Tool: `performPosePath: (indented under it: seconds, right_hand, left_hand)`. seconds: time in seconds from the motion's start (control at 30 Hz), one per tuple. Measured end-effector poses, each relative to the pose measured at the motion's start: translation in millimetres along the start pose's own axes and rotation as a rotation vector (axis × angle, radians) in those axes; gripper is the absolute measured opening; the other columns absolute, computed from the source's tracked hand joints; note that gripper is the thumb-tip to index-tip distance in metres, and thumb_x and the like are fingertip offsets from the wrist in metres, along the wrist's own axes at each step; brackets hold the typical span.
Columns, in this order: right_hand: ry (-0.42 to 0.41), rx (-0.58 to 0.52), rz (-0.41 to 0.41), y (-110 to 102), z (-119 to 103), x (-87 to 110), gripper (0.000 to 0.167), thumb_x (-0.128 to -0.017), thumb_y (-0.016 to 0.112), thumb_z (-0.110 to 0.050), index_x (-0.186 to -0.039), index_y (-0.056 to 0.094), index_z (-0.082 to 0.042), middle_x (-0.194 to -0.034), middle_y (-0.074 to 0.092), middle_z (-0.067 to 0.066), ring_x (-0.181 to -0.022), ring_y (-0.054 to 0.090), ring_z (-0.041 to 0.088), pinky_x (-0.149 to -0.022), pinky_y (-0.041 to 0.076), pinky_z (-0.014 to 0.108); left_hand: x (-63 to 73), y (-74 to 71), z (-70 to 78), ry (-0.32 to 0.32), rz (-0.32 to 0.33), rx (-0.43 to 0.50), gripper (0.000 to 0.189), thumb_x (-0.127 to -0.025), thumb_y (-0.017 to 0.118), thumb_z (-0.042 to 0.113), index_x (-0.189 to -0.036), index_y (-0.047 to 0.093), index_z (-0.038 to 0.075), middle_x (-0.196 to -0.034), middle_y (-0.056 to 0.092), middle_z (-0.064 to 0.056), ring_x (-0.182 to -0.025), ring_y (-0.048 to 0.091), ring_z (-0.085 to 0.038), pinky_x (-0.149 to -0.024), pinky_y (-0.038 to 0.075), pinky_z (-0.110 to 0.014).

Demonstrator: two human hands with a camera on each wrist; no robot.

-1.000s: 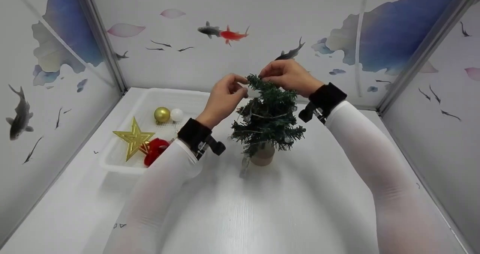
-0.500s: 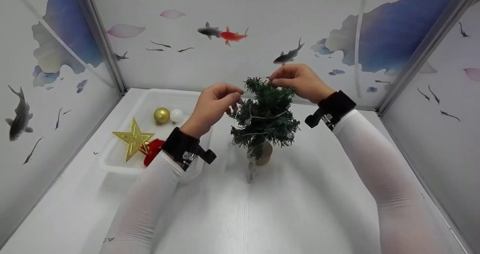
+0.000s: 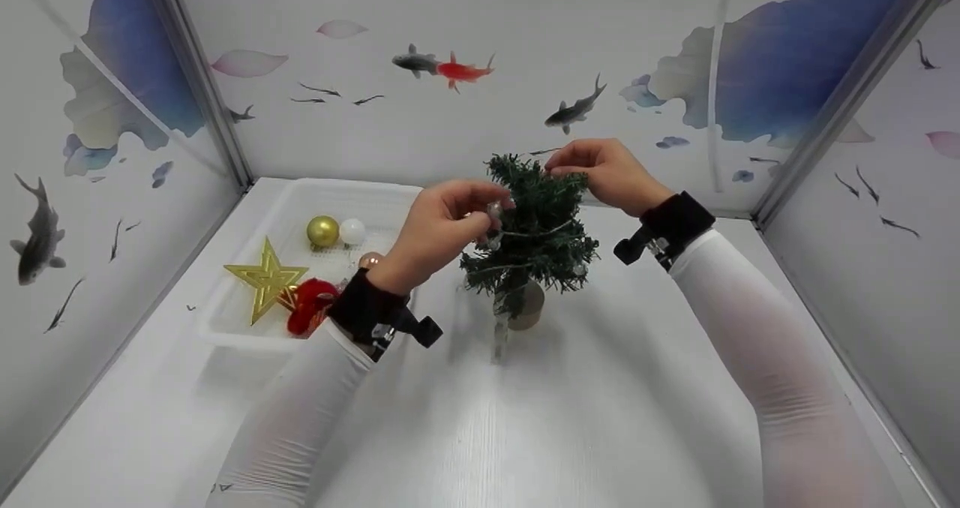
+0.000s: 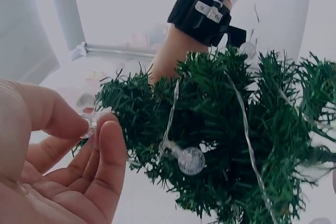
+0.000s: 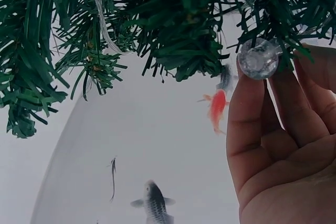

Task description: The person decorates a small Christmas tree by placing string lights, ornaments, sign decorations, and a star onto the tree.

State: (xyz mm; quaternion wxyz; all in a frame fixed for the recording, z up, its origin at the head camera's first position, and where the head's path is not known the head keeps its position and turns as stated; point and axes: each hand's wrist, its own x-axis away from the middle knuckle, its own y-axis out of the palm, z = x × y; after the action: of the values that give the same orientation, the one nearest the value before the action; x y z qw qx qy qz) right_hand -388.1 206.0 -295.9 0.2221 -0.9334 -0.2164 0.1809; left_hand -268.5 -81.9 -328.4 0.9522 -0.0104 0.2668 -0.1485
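A small green artificial Christmas tree [image 3: 541, 211] stands on a round brown base [image 3: 529, 309], wound with a string light [image 4: 242, 111] on thin clear wire. At its left side my left hand [image 3: 439, 230] pinches a clear bulb [image 4: 88, 123] of that string between thumb and forefinger. Another clear bulb [image 4: 191, 161] hangs among the branches close by. Behind the upper right branches, my right hand [image 3: 619, 178] holds the string light at a clear bulb [image 5: 258, 59], which sits against its fingertips; needles partly cover the thumb.
A white basket [image 3: 214, 328] at the left holds a gold star [image 3: 266, 279], a gold ball [image 3: 322, 232], a white ball [image 3: 352, 231] and something red and fuzzy [image 3: 311, 305]. A clear piece [image 3: 500, 339] hangs before the base. Printed walls enclose the table.
My left hand drew back left and down, then came in to the tree's left side, a bulb now in its fingertips. My right hand shifted slightly right and down.
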Motion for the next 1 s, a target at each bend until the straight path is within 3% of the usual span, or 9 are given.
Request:
performPosePath:
  seconds: [0.1, 0.23, 0.37, 0.53, 0.8, 1.0]
  right_hand:
    - [0.01, -0.005, 0.004, 1, 1, 0.9, 0.014, -0.105, 0.077, -0.011, -0.116, 0.082, -0.004, -0.106, 0.082, 0.003, -0.097, 0.076, 0.017, -0.083, 0.06, 0.028]
    - [0.015, 0.006, -0.007, 2, 3, 1.8, 0.013, -0.104, 0.078, -0.013, -0.116, 0.083, -0.007, -0.109, 0.082, 0.004, -0.101, 0.075, 0.02, -0.086, 0.06, 0.029]
    - [-0.004, 0.049, -0.027, 5, 5, 2.0, 0.017, -0.104, 0.075, -0.01, -0.118, 0.082, -0.006, -0.115, 0.081, 0.006, -0.109, 0.073, 0.021, -0.091, 0.058, 0.03]
    - [-0.003, 0.065, -0.022, 8, 7, 0.9, 0.027, -0.099, 0.063, 0.002, -0.119, 0.081, -0.003, -0.117, 0.08, 0.007, -0.11, 0.071, 0.02, -0.091, 0.057, 0.029]
    - [-0.014, 0.121, -0.007, 8, 9, -0.3, 0.036, -0.095, 0.056, 0.006, -0.12, 0.081, -0.002, -0.12, 0.079, 0.01, -0.11, 0.068, 0.019, -0.089, 0.053, 0.027]
    - [-0.016, 0.118, 0.006, 10, 10, 1.1, 0.034, -0.095, 0.057, 0.008, -0.119, 0.08, 0.001, -0.116, 0.079, 0.008, -0.107, 0.067, 0.018, -0.087, 0.053, 0.027]
  left_hand:
    - [-3.4, 7.8, -0.3, 0.049, 0.033, -0.058, 0.035, -0.099, 0.063, -0.007, -0.132, 0.076, -0.007, -0.109, 0.078, -0.021, -0.087, 0.071, -0.037, -0.069, 0.057, -0.026]
    - [-8.0, 18.1, -1.6, 0.12, 0.099, -0.155, 0.028, -0.104, 0.071, 0.002, -0.131, 0.078, -0.002, -0.096, 0.077, -0.008, -0.074, 0.067, -0.026, -0.065, 0.055, -0.025]
    - [-12.4, 26.3, -3.6, 0.178, 0.149, -0.211, 0.024, -0.107, 0.074, 0.009, -0.128, 0.079, -0.001, -0.091, 0.075, -0.006, -0.071, 0.067, -0.022, -0.063, 0.054, -0.026]
    - [-19.2, 33.2, -1.7, 0.253, 0.207, -0.36, 0.024, -0.106, 0.076, 0.011, -0.126, 0.08, -0.001, -0.092, 0.078, -0.006, -0.074, 0.065, -0.016, -0.069, 0.051, -0.025]
    - [-25.0, 43.7, 8.0, 0.196, 0.254, -0.472, 0.027, -0.105, 0.076, 0.011, -0.129, 0.08, 0.0, -0.091, 0.073, -0.007, -0.079, 0.063, -0.017, -0.074, 0.048, -0.028]
    - [-25.8, 49.9, 7.8, 0.212, 0.239, -0.554, 0.03, -0.105, 0.072, 0.012, -0.132, 0.08, 0.0, -0.083, 0.064, -0.004, -0.07, 0.054, -0.013, -0.064, 0.039, -0.029]
